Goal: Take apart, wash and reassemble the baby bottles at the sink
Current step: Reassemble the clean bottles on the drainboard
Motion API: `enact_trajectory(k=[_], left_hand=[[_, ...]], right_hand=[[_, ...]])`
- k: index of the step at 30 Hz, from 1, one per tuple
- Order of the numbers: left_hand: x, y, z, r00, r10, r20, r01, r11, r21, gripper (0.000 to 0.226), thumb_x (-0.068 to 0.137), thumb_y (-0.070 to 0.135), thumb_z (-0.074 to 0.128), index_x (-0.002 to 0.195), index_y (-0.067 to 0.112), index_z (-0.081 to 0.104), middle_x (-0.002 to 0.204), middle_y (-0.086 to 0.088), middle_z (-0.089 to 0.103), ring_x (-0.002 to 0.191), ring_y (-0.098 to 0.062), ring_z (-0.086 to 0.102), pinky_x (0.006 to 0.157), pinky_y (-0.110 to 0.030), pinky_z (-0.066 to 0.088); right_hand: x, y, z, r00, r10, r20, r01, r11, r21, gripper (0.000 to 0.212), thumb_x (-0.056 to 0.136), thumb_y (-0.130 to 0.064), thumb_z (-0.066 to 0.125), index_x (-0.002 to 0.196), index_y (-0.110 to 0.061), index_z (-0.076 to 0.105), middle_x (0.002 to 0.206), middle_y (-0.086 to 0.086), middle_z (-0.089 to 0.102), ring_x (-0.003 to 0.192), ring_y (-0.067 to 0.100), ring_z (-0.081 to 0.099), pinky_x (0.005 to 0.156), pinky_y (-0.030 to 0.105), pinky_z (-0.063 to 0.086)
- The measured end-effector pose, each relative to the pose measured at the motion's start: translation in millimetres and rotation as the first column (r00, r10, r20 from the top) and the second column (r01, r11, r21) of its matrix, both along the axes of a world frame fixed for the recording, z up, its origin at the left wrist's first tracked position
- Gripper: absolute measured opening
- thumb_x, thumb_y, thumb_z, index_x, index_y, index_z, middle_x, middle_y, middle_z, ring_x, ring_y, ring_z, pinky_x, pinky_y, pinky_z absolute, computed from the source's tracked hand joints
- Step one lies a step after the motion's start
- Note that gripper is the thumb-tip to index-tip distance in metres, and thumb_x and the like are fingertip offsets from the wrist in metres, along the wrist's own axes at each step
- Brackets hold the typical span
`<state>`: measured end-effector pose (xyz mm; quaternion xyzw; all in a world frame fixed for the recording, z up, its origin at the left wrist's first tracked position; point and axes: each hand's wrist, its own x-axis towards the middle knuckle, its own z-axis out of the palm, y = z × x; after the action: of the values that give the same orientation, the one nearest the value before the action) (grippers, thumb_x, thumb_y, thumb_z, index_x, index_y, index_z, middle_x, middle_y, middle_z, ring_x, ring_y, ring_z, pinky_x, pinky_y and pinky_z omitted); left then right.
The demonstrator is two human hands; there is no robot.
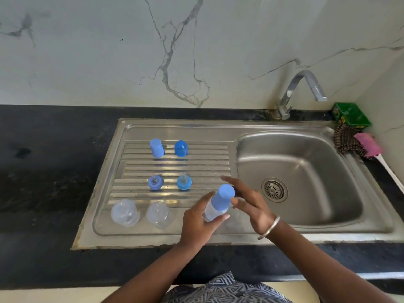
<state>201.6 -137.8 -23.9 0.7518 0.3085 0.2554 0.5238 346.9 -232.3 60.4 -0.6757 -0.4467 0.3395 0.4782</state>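
Capped baby bottle [217, 204] held over the sink [218, 234] drainboard.

Left hand [197, 226] fingers curl round its clear body; right hand [249, 203] hovers beside the blue cap, fingers spread, holding nothing. Beyond, on the drainboard, we log two clear bottle bodies [125, 212], two nipple rings [155, 182], then two blue caps [157, 148]; basin right.

The person is wearing a thin silver bangle [269, 228] on the right wrist and a garment [225, 289] showing a black-and-white geometric pattern; both forearms are bare.
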Motion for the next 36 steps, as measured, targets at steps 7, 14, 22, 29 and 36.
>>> enact_trajectory(k=[7, 14, 22, 29, 36], left_hand=[[33, -3, 21, 0.996, 0.091, -0.005, -0.09, 0.978, -0.19, 0.059, 0.071, 0.035, 0.086, 0.123, 0.028, 0.058, 0.117, 0.011, 0.07, 0.111, -0.013, 0.066, 0.096, -0.04, 0.053], [68, 14, 49, 0.993, 0.106, -0.049, -0.115, 0.958, -0.264, 0.06, 0.069, 0.021, 0.089, 0.123, 0.023, 0.063, 0.114, 0.007, 0.071, 0.106, -0.01, 0.068, 0.092, -0.036, 0.056], [89, 57, 71, 0.976, 0.187, -0.107, -0.208, 0.947, -0.245, 0.058, 0.069, 0.013, 0.09, 0.12, 0.022, 0.064, 0.105, 0.008, 0.074, 0.098, -0.009, 0.07, 0.079, -0.026, 0.058], [113, 126, 77, 0.96, 0.202, -0.191, -0.236, 0.956, -0.173, 0.044, 0.077, 0.009, 0.083, 0.114, 0.019, 0.063, 0.105, 0.011, 0.068, 0.101, -0.012, 0.069, 0.085, -0.029, 0.057], [142, 195, 73, 0.946, 0.166, -0.28, -0.218, 0.962, -0.166, 0.051, 0.072, 0.007, 0.083, 0.113, 0.025, 0.058, 0.111, 0.0, 0.07, 0.101, -0.021, 0.068, 0.093, -0.043, 0.055]], right_hand=[[38, -1, -12, 0.985, 0.003, -0.173, 0.009, 0.998, 0.068, 0.069, 0.086, -0.039, 0.051, 0.149, -0.017, 0.036, 0.124, 0.01, 0.065, 0.117, 0.032, 0.059, 0.092, 0.045, 0.051], [70, 17, -37, 0.995, 0.096, 0.034, -0.094, 0.994, -0.046, 0.064, 0.073, -0.022, 0.065, 0.134, -0.031, 0.052, 0.116, -0.014, 0.067, 0.104, 0.011, 0.065, 0.07, 0.033, 0.059], [85, 71, -43, 0.99, 0.026, 0.14, -0.023, 0.999, -0.022, 0.061, 0.07, -0.018, 0.082, 0.125, -0.025, 0.057, 0.101, -0.01, 0.07, 0.087, 0.003, 0.066, 0.072, 0.017, 0.053], [101, 150, -45, 0.983, -0.079, 0.163, 0.08, 0.997, -0.001, 0.056, 0.072, -0.013, 0.082, 0.121, -0.02, 0.055, 0.095, -0.014, 0.066, 0.082, 0.004, 0.065, 0.073, 0.012, 0.049], [120, 223, -49, 0.941, -0.198, 0.274, 0.207, 0.978, -0.005, 0.057, 0.071, -0.018, 0.081, 0.122, -0.017, 0.057, 0.104, 0.002, 0.067, 0.091, 0.018, 0.062, 0.081, 0.03, 0.05]])
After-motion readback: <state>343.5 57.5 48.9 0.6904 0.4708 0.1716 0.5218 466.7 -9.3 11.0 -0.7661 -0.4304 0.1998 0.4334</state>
